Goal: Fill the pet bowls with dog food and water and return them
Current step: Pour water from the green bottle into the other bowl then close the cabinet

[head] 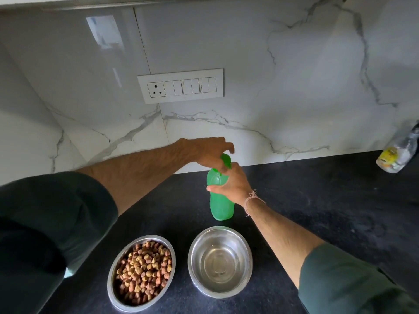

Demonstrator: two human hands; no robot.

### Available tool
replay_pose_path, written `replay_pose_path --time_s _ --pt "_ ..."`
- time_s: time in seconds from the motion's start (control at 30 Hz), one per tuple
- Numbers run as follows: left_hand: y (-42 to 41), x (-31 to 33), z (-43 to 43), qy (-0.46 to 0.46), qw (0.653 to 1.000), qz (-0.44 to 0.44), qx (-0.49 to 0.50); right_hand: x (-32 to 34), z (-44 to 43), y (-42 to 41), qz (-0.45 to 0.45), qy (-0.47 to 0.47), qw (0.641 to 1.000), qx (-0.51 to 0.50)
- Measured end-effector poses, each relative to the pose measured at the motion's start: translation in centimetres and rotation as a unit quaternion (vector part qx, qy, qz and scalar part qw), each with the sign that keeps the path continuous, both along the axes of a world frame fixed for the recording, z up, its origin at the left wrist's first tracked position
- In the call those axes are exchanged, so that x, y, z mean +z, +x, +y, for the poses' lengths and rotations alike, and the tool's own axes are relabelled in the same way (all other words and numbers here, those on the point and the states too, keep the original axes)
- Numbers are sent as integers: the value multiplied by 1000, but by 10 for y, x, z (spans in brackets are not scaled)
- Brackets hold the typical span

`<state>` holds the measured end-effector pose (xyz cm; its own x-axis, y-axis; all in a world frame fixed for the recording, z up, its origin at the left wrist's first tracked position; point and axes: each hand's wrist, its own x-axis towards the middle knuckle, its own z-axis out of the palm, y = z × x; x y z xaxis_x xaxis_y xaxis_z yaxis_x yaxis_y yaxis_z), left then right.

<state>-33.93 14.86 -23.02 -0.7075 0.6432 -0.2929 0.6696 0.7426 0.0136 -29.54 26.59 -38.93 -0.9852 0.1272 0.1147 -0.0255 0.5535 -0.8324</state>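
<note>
Upright green water bottle (221,200) at 12 o'clock: right hand (229,186) wraps its neck, left hand (208,152) pinches the cap (225,160). Kibble bowl (141,271) at 7, water bowl (220,261) at 6.

There are two shiny metal bowls: one bowl with dog food (141,270) and one bowl with water (220,261). There are two bottles: one green bottle (221,206) and one clear bottle (398,152). Two hands show: the left hand (205,152) and the right hand (231,185).

Green translucent bottle (221,200); brown and tan kibble (142,268) in silver steel bowl (113,288); second silver bowl (197,245) at 3 o'clock; black speckled counter (317,200); white grey-veined marble backsplash (294,87); dark green sleeves (52,223).
</note>
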Motion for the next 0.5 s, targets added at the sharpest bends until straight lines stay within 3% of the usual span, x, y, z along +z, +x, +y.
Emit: replay_pose_path --time_s 0.1,0.3,0.4,0.5 --pt "-2 -5 -5 -7 997 -5 -71 1 0 -1 -5 -3 1000 -8" --pt "2 -14 -2 118 986 85 76 0 0 0 -20 -2 1000 -10" --pt "0 -7 -6 240 951 82 179 2 0 1 -27 2 1000 -13" --pt "-7 -5 -16 385 890 -14 242 3 0 2 -37 -10 999 -8"
